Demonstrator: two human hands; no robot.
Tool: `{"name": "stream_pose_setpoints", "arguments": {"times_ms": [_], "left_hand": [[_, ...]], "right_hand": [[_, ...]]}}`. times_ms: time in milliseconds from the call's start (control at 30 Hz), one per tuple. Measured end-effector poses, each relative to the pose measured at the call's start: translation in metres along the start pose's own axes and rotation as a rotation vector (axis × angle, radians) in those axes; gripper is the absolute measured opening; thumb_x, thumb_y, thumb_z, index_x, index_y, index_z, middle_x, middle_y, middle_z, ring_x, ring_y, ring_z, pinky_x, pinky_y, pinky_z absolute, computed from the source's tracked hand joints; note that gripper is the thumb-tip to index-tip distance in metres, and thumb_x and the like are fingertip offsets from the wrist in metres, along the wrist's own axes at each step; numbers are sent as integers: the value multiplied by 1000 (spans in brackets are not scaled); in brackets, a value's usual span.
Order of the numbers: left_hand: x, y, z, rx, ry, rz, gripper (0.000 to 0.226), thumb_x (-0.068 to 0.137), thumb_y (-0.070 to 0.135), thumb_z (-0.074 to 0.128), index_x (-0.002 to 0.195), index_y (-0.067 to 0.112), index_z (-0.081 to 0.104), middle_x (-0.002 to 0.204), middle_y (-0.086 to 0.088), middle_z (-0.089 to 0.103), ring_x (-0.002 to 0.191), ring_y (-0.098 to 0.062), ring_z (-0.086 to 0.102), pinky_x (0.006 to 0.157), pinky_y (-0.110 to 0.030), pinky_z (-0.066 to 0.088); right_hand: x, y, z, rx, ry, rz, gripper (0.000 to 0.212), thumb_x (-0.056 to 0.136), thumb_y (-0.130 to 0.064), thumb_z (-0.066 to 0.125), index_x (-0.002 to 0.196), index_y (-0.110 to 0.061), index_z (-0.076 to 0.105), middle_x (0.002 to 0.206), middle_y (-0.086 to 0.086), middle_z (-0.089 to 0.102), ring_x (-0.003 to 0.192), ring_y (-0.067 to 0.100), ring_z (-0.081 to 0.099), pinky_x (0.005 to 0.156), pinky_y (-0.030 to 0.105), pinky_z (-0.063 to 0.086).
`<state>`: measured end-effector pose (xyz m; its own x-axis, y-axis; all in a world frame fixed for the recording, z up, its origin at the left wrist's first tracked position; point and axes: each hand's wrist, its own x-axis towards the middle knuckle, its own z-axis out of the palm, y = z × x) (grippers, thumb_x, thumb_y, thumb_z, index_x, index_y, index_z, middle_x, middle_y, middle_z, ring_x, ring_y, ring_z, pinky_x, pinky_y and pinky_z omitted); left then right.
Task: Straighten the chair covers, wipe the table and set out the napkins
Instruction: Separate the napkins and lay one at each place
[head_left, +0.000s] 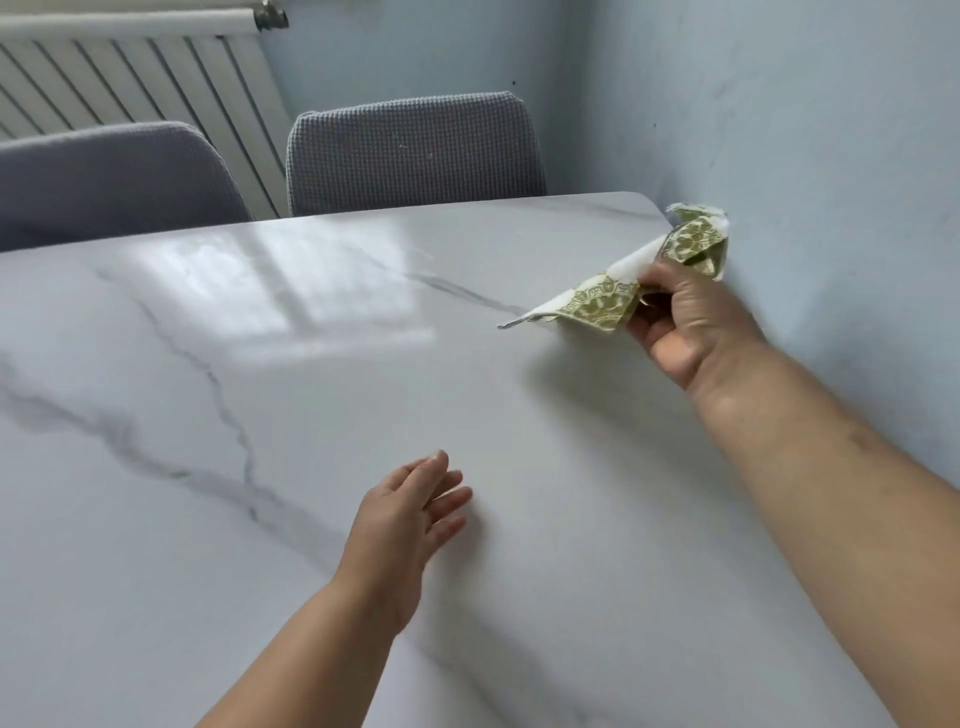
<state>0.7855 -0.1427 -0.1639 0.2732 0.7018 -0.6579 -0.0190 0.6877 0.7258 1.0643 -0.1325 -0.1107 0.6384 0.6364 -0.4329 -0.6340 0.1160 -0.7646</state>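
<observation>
A white marble-look table with grey veins fills most of the view. My right hand is at the table's far right, near the wall, and grips a crumpled white napkin with a green pattern; one corner of the napkin touches the tabletop. My left hand hovers over the middle of the table with its fingers straight and holds nothing. Two chairs with grey textured covers stand at the far side: one in the middle, one at the left.
A pale blue wall runs along the table's right edge and behind the chairs. A white radiator hangs on the wall at the back left, behind the left chair.
</observation>
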Motion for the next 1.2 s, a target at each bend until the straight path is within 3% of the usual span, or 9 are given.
{"name": "stream_pose_setpoints", "arguments": {"times_ms": [167,233,333,400,500,667,800,967,1200], "left_hand": [[6,2,-5,-477,-306,-280,98,78,72,50,136,-5,36,128,-33,53,115,-45,57,99,-60,41],[3,6,-22,-694,-519,-231,106,75,80,45,144,0,29,138,-34,44,126,-50,44,103,-68,29],[2,11,-50,-766,-719,-113,98,76,82,39,147,13,35,152,-23,28,140,-48,21,112,-66,8],[0,12,-64,-703,-644,-105,91,80,77,40,146,14,37,153,-21,28,141,-44,21,113,-64,8],[-6,5,-72,-442,-386,-225,60,89,45,51,138,10,48,132,-23,56,120,-43,54,98,-61,42],[-7,-5,-73,-332,-173,-210,31,91,3,46,120,0,57,98,-23,71,81,-37,71,64,-50,59],[-4,-8,-77,-382,-183,-215,30,94,-2,39,119,-2,56,100,-24,71,83,-38,71,64,-51,59],[-5,-5,-80,-377,-212,-206,29,94,-3,38,115,-2,57,101,-23,71,83,-37,71,66,-50,59],[-9,4,-81,-379,-314,-219,32,96,21,46,124,10,56,121,-16,66,107,-35,65,89,-51,52]], "right_hand": [[-64,11,25,-36,-477,196,30,87,3,48,111,-2,64,97,15,70,89,26,69,77,39,60],[-77,22,23,-133,-559,257,34,86,1,49,118,2,62,108,18,69,98,29,66,84,41,58],[-83,51,11,-450,-482,262,32,89,5,52,120,6,57,108,22,69,92,32,69,79,41,59],[-87,72,0,-737,-367,233,36,88,3,60,123,3,52,106,18,68,88,27,71,77,39,60],[-94,95,-20,-1063,-193,115,55,85,-11,70,133,-12,43,101,5,56,92,24,65,82,42,58],[-114,115,-27,-1322,-207,19,26,83,-34,68,98,-14,60,81,4,67,69,25,69,76,50,57],[-123,123,-23,-1393,-213,92,31,86,-46,64,98,-18,60,88,-1,66,68,24,68,72,42,59],[-127,122,-17,-1167,-217,270,31,85,-39,71,98,-13,63,89,2,70,69,13,64,52,23,45],[-138,114,-16,-1271,-220,-133,14,86,-25,71,84,-18,59,79,1,69,57,22,69,61,40,60]]}}
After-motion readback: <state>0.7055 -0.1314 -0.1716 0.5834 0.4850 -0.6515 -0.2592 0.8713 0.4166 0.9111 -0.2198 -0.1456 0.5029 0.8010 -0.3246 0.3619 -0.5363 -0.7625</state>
